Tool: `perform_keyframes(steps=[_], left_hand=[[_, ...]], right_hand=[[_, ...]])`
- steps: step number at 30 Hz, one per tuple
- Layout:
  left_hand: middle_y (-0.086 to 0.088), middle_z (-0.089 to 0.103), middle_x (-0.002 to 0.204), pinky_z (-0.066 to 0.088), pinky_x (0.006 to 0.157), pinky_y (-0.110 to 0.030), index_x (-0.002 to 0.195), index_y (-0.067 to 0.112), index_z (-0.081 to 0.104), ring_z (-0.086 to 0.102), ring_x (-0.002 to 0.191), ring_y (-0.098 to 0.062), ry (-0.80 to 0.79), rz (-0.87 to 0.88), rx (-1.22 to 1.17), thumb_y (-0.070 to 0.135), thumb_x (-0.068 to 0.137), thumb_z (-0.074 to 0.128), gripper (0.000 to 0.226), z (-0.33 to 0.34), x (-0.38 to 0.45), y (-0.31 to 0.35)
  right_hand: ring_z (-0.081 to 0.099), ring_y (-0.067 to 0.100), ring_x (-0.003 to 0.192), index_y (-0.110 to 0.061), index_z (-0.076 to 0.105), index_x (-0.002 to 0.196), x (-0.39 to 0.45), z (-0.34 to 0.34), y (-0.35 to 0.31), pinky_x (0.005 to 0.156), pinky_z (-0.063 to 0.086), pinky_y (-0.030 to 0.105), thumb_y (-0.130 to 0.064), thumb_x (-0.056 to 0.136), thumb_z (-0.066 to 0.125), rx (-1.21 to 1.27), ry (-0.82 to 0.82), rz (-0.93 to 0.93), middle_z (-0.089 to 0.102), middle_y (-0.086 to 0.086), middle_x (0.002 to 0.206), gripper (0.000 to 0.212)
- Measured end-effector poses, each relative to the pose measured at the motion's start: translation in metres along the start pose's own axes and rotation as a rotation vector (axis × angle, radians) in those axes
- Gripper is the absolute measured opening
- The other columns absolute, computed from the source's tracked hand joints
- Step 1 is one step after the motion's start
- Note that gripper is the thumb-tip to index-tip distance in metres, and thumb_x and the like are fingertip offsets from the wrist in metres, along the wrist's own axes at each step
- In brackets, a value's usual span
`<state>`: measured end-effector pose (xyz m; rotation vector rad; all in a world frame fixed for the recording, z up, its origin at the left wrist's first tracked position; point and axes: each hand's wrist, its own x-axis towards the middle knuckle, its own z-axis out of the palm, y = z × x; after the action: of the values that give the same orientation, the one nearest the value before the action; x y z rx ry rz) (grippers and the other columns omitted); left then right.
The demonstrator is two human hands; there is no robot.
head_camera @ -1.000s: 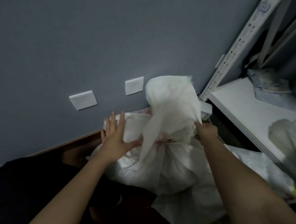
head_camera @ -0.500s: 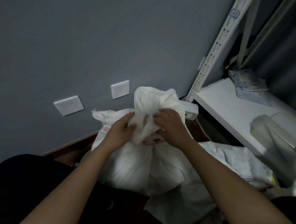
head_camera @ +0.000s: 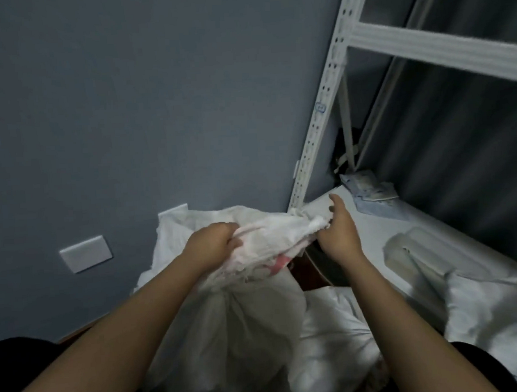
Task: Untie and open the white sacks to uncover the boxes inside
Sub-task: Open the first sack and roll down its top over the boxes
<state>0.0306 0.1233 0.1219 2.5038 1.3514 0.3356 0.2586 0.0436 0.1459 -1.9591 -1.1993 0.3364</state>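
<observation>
A bulging white woven sack (head_camera: 229, 334) stands in front of me against the grey wall. Its loose top is bunched and stretched sideways, with a pink tie (head_camera: 278, 262) showing at the neck. My left hand (head_camera: 213, 244) grips the bunched cloth on the left. My right hand (head_camera: 338, 230) pinches the frayed end of the cloth on the right, forefinger raised. A second white sack (head_camera: 335, 336) lies lower right. No box shows.
A white metal rack upright (head_camera: 322, 113) rises at right, with a white shelf (head_camera: 383, 227) holding a bluish packet (head_camera: 369, 189) and pale wrapped items (head_camera: 418, 252). Two white wall plates (head_camera: 85, 253) sit on the grey wall. My dark-clothed knees fill the bottom edge.
The sack's upright top has been pulled down and stretched sideways. My left hand went from resting open on the sack to gripping the cloth; my right hand moved out right with the end.
</observation>
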Motion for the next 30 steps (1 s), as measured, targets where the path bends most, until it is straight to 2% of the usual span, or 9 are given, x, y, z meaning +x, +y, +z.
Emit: perform_keyframes(steps=[3,5,8,12,17,21,23,26,30], left_hand=[[-0.006,0.066,0.094,0.043,0.070,-0.033,0.085,0.019,0.055,0.061,0.090,-0.027,0.088,-0.001,-0.104,0.037,0.094,0.053,0.020,-0.018,0.001,0.013],[-0.004,0.066,0.089,0.045,0.070,-0.033,0.083,0.021,0.055,0.061,0.088,-0.026,0.090,-0.010,-0.175,0.036,0.093,0.055,0.019,-0.029,0.002,0.019],[-0.002,0.063,0.092,0.042,0.068,-0.025,0.106,0.018,0.057,0.060,0.086,-0.020,-0.036,-0.063,-0.417,0.025,0.094,0.057,0.014,-0.045,-0.007,0.031],[-0.003,0.061,0.119,0.051,0.087,-0.027,0.141,0.017,0.033,0.063,0.097,-0.019,-0.285,-0.222,-1.021,0.019,0.098,0.050,0.046,-0.073,-0.034,0.031],[0.013,0.029,0.147,0.021,0.105,-0.014,0.151,0.015,0.011,0.030,0.136,-0.005,-0.457,-0.032,-0.414,0.062,0.070,0.068,0.110,-0.096,-0.067,0.013],[0.008,0.061,0.122,0.045,0.095,-0.030,0.122,0.026,0.054,0.056,0.114,-0.013,-0.242,0.017,-0.129,0.042,0.077,0.074,0.051,-0.075,-0.066,-0.007],[-0.002,0.069,0.102,0.048,0.081,-0.035,0.099,0.018,0.064,0.063,0.099,-0.024,0.026,-0.043,-0.050,0.040,0.087,0.063,0.024,-0.077,-0.053,-0.010],[-0.005,0.069,0.096,0.049,0.074,-0.035,0.096,0.018,0.068,0.063,0.094,-0.027,0.197,-0.010,-0.052,0.037,0.089,0.061,0.021,-0.092,-0.036,0.019],[-0.005,0.070,0.099,0.047,0.077,-0.034,0.097,0.017,0.068,0.062,0.098,-0.027,0.278,0.162,-0.051,0.022,0.086,0.062,0.013,-0.104,-0.015,0.059]], right_hand=[[0.005,0.028,0.146,-0.027,0.010,0.153,-0.040,0.003,-0.011,0.118,0.002,0.043,-0.016,0.076,0.060,-0.362,-0.051,-0.552,0.010,0.008,0.159,0.092],[0.009,0.026,0.146,-0.028,0.011,0.153,-0.059,0.019,-0.011,0.117,0.000,0.047,-0.039,0.075,0.064,-0.561,-0.137,-0.814,0.016,0.007,0.158,0.095],[0.047,0.030,0.127,-0.016,0.042,0.141,-0.058,0.039,-0.010,0.112,0.026,0.050,-0.061,0.074,0.063,-0.697,-0.219,-0.829,0.052,0.009,0.137,0.083],[0.054,0.028,0.112,-0.016,0.058,0.122,-0.040,0.044,-0.024,0.102,0.036,0.045,-0.037,0.083,0.041,-0.433,-0.311,-0.687,0.060,0.006,0.122,0.047],[0.056,0.028,0.075,-0.014,0.055,0.079,-0.022,0.036,-0.056,0.060,0.031,0.033,-0.025,0.093,0.046,-0.304,-0.165,-0.490,0.060,0.006,0.075,0.020],[0.054,0.024,0.073,-0.019,0.051,0.073,0.006,0.000,-0.078,0.057,0.033,0.030,-0.032,0.095,0.052,-0.400,-0.127,-0.350,0.055,-0.002,0.070,0.026],[0.060,0.027,0.096,-0.019,0.063,0.101,0.016,-0.022,-0.082,0.070,0.043,0.031,-0.024,0.093,0.054,-0.610,-0.172,-0.340,0.066,0.005,0.103,0.014],[0.035,0.022,0.137,-0.022,0.042,0.144,0.008,-0.043,-0.094,0.109,0.028,0.028,-0.008,0.087,0.054,-0.388,-0.324,-0.461,0.040,0.004,0.148,0.059],[0.052,0.022,0.120,-0.022,0.055,0.130,-0.020,-0.029,-0.095,0.097,0.039,0.032,-0.029,0.092,0.058,-0.323,-0.406,-0.673,0.060,0.003,0.128,0.039]])
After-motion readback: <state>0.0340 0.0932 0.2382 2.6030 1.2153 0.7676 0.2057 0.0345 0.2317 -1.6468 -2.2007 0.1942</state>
